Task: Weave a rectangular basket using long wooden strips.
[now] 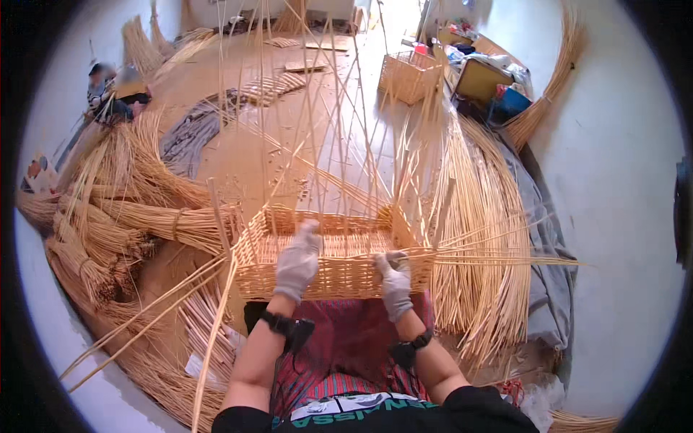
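In front of me stands a rectangular wicker basket [339,278] of pale willow, its long near wall facing me. Thin upright rods [338,115] rise from its rim. My left hand [296,265], in a light glove, is raised over the near wall, left of the middle. Its fingers are pressed together, slightly blurred, and what they pinch is too fine to make out. Farther right, my gloved right hand [393,281] curls its fingers at the near rim on a thin willow rod. Loose weaving rods [498,260] stick out past the right corner, others [144,332] past the left.
Large willow bundles [108,216] lie at left, more loose rods [476,238] at right. A finished-looking wicker basket [410,76] stands farther back beside a piled-up table [485,81]. Another person [108,94] sits at far left. Dark cloth [191,137] lies on the floor.
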`<state>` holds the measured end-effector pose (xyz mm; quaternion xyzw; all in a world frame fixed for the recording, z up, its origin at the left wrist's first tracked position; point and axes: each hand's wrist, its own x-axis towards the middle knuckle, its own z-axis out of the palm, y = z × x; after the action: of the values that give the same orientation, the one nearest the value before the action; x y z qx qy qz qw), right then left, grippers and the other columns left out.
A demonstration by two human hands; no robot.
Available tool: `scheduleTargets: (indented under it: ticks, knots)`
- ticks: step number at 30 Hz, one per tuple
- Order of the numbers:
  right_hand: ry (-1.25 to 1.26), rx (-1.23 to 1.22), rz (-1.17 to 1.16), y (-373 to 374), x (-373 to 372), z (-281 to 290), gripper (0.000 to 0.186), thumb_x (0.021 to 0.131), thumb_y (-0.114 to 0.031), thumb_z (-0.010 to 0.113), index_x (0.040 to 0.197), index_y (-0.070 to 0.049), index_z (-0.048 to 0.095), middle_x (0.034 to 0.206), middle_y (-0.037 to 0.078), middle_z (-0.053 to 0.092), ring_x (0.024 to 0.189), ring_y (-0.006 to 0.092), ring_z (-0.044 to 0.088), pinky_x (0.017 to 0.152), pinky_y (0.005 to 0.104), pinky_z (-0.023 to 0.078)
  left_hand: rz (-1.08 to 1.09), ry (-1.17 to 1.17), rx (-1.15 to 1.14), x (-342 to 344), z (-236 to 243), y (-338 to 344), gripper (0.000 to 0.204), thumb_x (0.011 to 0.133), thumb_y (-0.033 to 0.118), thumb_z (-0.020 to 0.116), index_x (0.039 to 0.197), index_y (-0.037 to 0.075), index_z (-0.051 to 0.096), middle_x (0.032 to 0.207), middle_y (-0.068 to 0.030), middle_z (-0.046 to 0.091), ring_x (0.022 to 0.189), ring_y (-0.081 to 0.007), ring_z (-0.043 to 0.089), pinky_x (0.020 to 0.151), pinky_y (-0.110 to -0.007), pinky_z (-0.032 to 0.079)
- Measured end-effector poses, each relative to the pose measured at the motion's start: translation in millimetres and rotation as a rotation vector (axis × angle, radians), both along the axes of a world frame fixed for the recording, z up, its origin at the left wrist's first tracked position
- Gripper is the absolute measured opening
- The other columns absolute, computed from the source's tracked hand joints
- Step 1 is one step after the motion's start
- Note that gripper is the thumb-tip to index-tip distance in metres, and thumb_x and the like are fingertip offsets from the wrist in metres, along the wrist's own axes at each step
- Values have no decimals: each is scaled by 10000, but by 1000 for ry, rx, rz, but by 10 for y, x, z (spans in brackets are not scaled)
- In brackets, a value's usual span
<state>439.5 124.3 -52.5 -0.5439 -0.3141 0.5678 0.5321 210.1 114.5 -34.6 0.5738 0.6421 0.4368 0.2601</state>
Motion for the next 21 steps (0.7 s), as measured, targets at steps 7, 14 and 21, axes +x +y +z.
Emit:
scheduleTargets:
  ticks: [7,14,21]
  knots:
    - [-681,957,174,738,-521,297,553,993,-35,540,1502,-173,374,1075,113,721,923,183,694,685,358,581,11,214,-509,212,-278,207,570,987,588,449,1144,90,677,1083,-234,698,1021,-427,655,891,-495,503]
    - [112,522,227,157,427,31,234,1052,-174,505,1285,-193,511,913,93,695,865,241,711,699,371,611,-144,-134,-587,105,-127,204,347,941,375,681,1103,72,637,839,-130,703,612,-210,686,591,-402,549]
    - [-98,713,364,-110,122,391,151,1052,-186,527,1137,-66,558,867,53,664,910,176,690,696,286,561,241,298,-343,277,311,475,668,767,499,836,1193,61,567,778,-76,660,693,-223,657,660,-354,519]
